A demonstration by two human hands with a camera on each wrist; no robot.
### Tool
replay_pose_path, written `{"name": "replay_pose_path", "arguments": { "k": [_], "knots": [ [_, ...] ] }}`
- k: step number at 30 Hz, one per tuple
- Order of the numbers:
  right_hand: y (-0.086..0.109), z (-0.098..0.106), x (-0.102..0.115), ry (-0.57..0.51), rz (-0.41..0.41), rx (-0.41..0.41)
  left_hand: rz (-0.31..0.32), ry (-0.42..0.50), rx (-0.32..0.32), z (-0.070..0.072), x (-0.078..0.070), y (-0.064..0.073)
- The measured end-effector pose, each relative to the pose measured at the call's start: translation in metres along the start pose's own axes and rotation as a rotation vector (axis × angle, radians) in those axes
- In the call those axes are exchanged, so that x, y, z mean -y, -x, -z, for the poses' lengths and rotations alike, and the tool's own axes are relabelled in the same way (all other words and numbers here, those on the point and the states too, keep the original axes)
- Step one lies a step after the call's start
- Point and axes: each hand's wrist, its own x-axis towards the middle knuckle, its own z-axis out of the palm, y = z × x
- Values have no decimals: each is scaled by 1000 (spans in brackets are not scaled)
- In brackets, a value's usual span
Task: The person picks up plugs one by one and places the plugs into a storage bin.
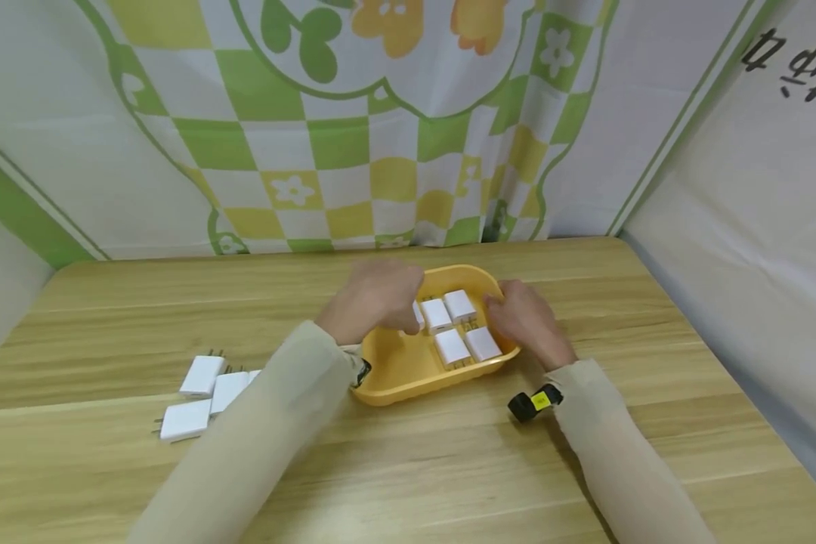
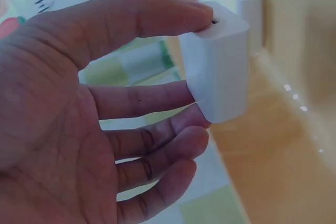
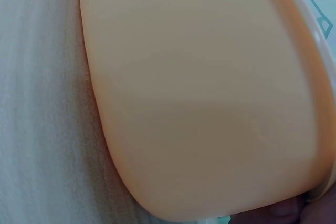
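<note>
A yellow plastic basket (image 1: 401, 370) stands on the table with several white charger plugs (image 1: 452, 347) grouped toward its right end. Inside it, at the left of that group, my left hand (image 1: 374, 298) pinches another white charger (image 2: 226, 72) between thumb and forefinger side. The left wrist view shows the thumb on the charger's port end, with the lower fingers spread loosely. At the basket's right end my right hand (image 1: 523, 317) grips the rim. The right wrist view is filled mostly by the basket's outer wall (image 3: 205, 93), with fingers (image 3: 283, 211) at the bottom corner.
More white chargers (image 1: 186, 420) lie in a cluster on the wooden table (image 1: 353, 483) at the left, partly behind the left sleeve (image 1: 258, 431). Behind the table's far edge hangs a green-and-yellow checked curtain (image 1: 340, 143). A white cloth wall (image 1: 755, 196) borders the right side.
</note>
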Motion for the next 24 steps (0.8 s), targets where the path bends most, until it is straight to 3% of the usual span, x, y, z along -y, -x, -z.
{"name": "replay_pose_path", "arguments": {
  "k": [9,24],
  "knots": [
    [-1,-2,-2,-13,-15,-3,47,-67,52,-14,-6,-24],
    [-2,-1,-1,2,-6,-17,67,-95,44,-30,-9,-33]
  ]
}}
